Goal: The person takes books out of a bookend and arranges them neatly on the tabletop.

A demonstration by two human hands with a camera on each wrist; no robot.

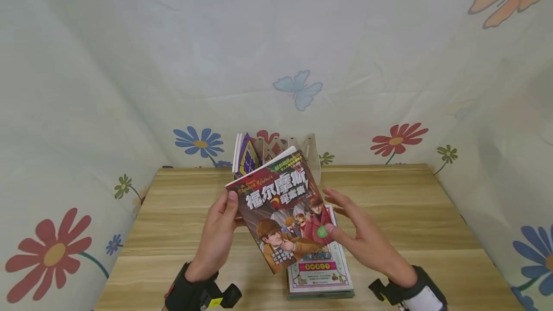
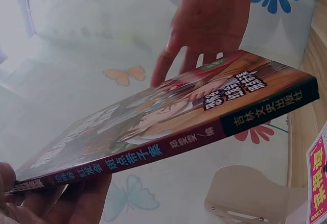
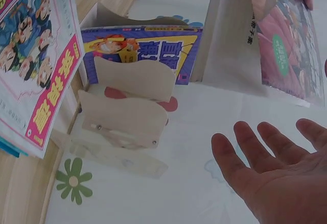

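Observation:
My left hand grips a dark-covered paperback book by its left edge, thumb on the cover, and holds it tilted above the table. Large white characters and cartoon figures in brown and red coats fill the cover. Its spine faces the left wrist view. My right hand is at the book's right edge, fingers straight and spread; in the right wrist view its fingers stand apart from the book. Beneath, partly covered by it, a white and pink book lies on a green-edged one.
At the back of the wooden table stands a beige bookend rack. A purple and yellow book stands upright in its left end, beside white page edges. Flower-printed cloth hangs behind and along both sides.

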